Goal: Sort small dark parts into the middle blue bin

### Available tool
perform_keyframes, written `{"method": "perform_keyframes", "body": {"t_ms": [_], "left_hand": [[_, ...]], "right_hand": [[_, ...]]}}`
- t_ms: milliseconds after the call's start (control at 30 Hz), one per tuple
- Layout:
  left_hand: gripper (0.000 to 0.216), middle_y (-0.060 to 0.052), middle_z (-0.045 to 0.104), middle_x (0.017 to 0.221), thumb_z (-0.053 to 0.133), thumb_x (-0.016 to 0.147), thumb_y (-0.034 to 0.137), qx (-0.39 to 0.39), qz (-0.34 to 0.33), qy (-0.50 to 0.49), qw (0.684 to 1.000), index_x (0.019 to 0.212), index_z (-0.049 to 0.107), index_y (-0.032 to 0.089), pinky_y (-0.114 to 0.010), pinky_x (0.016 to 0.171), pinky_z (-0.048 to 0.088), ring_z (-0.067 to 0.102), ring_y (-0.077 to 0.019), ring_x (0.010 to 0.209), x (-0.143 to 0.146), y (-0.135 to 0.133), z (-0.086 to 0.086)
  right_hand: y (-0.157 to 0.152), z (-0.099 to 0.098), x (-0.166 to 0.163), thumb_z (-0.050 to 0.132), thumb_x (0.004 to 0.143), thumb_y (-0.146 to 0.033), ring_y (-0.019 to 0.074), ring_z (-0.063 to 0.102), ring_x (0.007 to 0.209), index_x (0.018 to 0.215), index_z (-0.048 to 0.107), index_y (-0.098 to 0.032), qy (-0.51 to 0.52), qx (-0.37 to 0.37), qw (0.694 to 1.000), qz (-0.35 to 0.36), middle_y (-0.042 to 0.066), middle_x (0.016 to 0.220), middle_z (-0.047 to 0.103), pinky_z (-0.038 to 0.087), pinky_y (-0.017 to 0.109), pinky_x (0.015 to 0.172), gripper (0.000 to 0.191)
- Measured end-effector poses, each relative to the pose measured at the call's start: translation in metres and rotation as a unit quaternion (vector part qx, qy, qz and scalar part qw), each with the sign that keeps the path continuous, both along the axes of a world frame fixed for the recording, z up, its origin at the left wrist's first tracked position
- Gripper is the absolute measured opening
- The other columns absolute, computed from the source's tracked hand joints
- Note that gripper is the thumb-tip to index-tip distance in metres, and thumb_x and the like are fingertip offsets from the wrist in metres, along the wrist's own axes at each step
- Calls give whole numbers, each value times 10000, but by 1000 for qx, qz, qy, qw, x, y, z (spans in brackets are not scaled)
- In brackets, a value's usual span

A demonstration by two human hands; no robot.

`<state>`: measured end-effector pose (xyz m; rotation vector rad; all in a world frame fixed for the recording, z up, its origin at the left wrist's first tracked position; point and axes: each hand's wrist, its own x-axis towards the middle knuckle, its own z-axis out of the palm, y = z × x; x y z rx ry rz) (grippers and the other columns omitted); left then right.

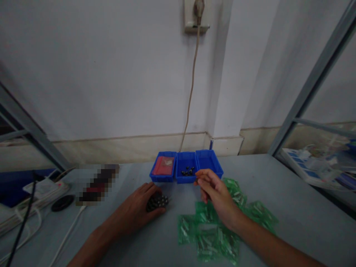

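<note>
On the table, my left hand (pixel 138 203) curls around a cluster of small dark metal pieces (pixel 159 201) with shiny round ends, its thumb and fingers against their sides. Above the front of the blue bins, my right hand (pixel 213 191) is closed in a pinch; whatever its fingertips hold is too small to name. Loose dark metal pieces (pixel 188 171) lie in the middle blue bin (pixel 185 179). Under and around my right wrist are several green plastic bags (pixel 207 243) with small slim parts inside.
The left blue bin (pixel 162 178) holds a red bag (pixel 163 167); the right blue bin (pixel 208 160) stands beside the middle one. A pixelated object (pixel 97 185) with a white cable (pixel 68 230) and a black disc (pixel 62 203) lie left. Power strips sit at both sides.
</note>
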<state>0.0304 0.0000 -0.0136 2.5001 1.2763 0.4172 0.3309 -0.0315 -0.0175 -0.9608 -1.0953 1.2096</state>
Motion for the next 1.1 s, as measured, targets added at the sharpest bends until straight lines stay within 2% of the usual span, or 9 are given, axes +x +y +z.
{"method": "perform_keyframes", "body": {"t_ms": [233, 333, 467, 700, 833, 1100], "left_hand": [[350, -85, 705, 1216, 720, 983, 560, -6, 2, -4, 1000, 1170, 708, 264, -436, 949, 555, 682, -308, 1079, 0, -1, 2], [315, -74, 701, 1173, 563, 1093, 544, -12, -17, -14, 1000, 1142, 702, 266, -408, 945, 544, 666, -278, 1066, 0, 0, 2], [399, -58, 695, 1080, 377, 1172, 481, -2, -22, -32, 999, 1070, 693, 260, -398, 940, 536, 651, -254, 1010, -1, 3, -3], [336, -57, 705, 1095, 446, 1155, 471, 17, -16, -33, 999, 1087, 701, 263, -392, 910, 547, 664, -256, 1005, -3, 7, -9], [351, -65, 702, 1084, 442, 1155, 485, 18, -21, -34, 999, 1087, 699, 256, -398, 914, 551, 660, -258, 999, -3, 7, -9], [348, -68, 689, 1089, 434, 1155, 487, 6, -20, -29, 999, 1106, 688, 254, -395, 904, 548, 656, -257, 988, -3, 8, -9]], "right_hand": [[5, -4, 4, 849, 839, -555, 85, 376, 489, 1025, 728, -218, 74, -56, 996, -3, -55, 689, 543, 272, 234, 463, 404], [6, -10, 3, 903, 789, -523, 74, 321, 480, 1016, 740, -210, 132, -83, 987, 23, -81, 634, 476, 244, 227, 468, 420], [7, -15, 4, 938, 763, -424, 62, 259, 475, 999, 742, -200, 204, -114, 970, 74, -100, 600, 432, 202, 217, 467, 379], [6, -12, 5, 903, 810, -386, 70, 228, 481, 989, 743, -199, 206, -118, 966, 98, -101, 591, 409, 169, 232, 467, 305], [6, -13, 5, 883, 825, -374, 74, 246, 490, 987, 738, -202, 191, -112, 971, 95, -93, 607, 427, 194, 236, 486, 278], [6, -12, 5, 900, 799, -387, 65, 260, 483, 961, 748, -195, 190, -113, 971, 94, -91, 586, 433, 188, 227, 481, 294]]}}
